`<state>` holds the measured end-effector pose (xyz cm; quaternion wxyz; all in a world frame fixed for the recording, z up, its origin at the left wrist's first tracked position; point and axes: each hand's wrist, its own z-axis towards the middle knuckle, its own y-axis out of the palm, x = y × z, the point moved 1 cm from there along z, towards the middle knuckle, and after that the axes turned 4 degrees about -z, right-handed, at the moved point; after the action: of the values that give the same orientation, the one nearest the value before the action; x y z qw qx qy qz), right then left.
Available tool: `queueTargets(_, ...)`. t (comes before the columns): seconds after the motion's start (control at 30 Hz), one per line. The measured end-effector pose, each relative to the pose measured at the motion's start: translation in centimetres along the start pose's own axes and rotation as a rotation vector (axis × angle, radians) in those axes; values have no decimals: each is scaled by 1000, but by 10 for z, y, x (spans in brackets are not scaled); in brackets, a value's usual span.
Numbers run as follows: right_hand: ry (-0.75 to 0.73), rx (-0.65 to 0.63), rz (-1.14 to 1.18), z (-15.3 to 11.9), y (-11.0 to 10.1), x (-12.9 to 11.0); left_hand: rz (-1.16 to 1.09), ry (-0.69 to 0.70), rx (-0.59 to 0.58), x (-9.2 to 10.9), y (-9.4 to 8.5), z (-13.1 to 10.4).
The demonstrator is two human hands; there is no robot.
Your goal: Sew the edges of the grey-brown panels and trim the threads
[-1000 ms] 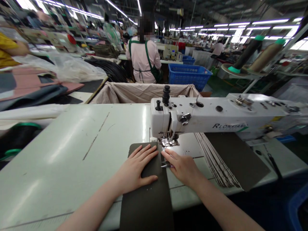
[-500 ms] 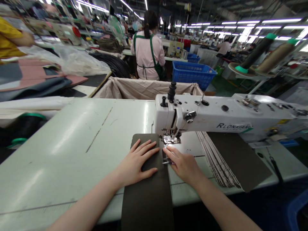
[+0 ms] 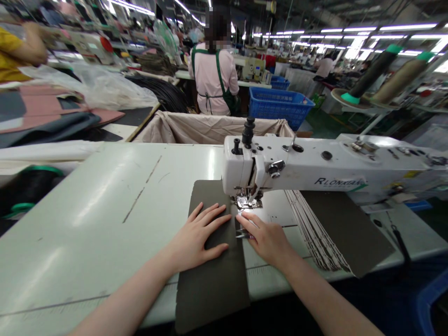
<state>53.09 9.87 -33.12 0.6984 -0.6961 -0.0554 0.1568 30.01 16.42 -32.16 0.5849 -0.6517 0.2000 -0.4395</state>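
Observation:
A dark olive panel (image 3: 213, 294) lies lengthwise on the pale green table, its right edge beside the presser foot (image 3: 248, 201) of a white sewing machine (image 3: 297, 163). My left hand (image 3: 205, 235) rests flat on the panel with its fingers spread. Right of it, my right hand (image 3: 268, 238) is curled round small metal snips (image 3: 242, 234), whose blades point left over the panel's edge. The tip of its index finger is at the panel's right edge, just in front of the foot.
A stack of dark panels with pale edges (image 3: 345, 228) lies right of the needle. Behind the table are a cloth-lined bin (image 3: 196, 128), a blue basket (image 3: 280, 105) and a person in a green apron (image 3: 215, 79). Thread cones (image 3: 374, 74) stand at the right.
The olive panel has slid forward, away from me, past the foot; its far edge is farther up the table and its near end now shows. Both hands keep almost the same place.

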Motion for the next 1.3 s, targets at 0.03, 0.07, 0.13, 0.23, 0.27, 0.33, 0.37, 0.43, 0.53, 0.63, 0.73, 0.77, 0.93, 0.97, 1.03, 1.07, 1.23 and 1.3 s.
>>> queueTargets(0.03, 0, -1, 2, 0, 0, 0, -3, 1, 2, 0, 0, 0)
queueTargets(0.07, 0, -4, 4, 0, 0, 0, -7, 1, 7, 0, 1, 0)
queueTargets(0.13, 3, -6, 5, 0, -1, -1, -15, 2, 20, -1, 1, 1)
queueTargets(0.23, 9, -2, 7, 0, -2, -1, -18, 5, 28, -1, 2, 0)
queueTargets(0.27, 9, 1, 8, -1, -2, -1, -15, 7, 25, -1, 2, 0)
queueTargets(0.33, 6, 1, 13, -1, -2, 0, -10, 8, 17, 0, 2, 0)
queueTargets(0.37, 5, 1, 16, -1, -2, 0, -8, 8, 14, 0, 2, 1)
queueTargets(0.43, 5, 1, 21, -1, -2, 0, -10, 10, 15, 0, 1, 1)
queueTargets(0.53, 7, 4, 27, -1, -2, 0, -25, 16, 29, 1, 1, 1)
queueTargets(0.63, 8, 4, 31, -1, -2, -1, -33, 11, 34, 1, 1, 1)
queueTargets(0.73, 11, -3, 28, -2, -2, -1, -42, 5, 38, 0, 2, 1)
queueTargets(0.77, 11, -7, 26, -2, -2, -1, -46, 6, 43, 0, 2, 1)
queueTargets(0.93, 10, -13, 31, -2, -2, -1, -47, 9, 52, 0, 1, 1)
queueTargets(0.97, 10, -13, 32, -1, -2, -1, -42, 8, 45, 0, 1, 1)
queueTargets(1.03, 12, -9, 34, -1, -1, 0, -33, 8, 38, 0, 2, 1)
queueTargets(1.07, 11, -6, 34, -1, -1, 0, -29, 9, 37, 0, 2, 1)
queueTargets(1.23, 13, -5, 25, -2, 1, 0, -22, 6, 33, 0, 3, 1)
queueTargets(1.3, 18, -14, 20, -2, 1, 0, -27, 6, 39, 0, 3, 1)
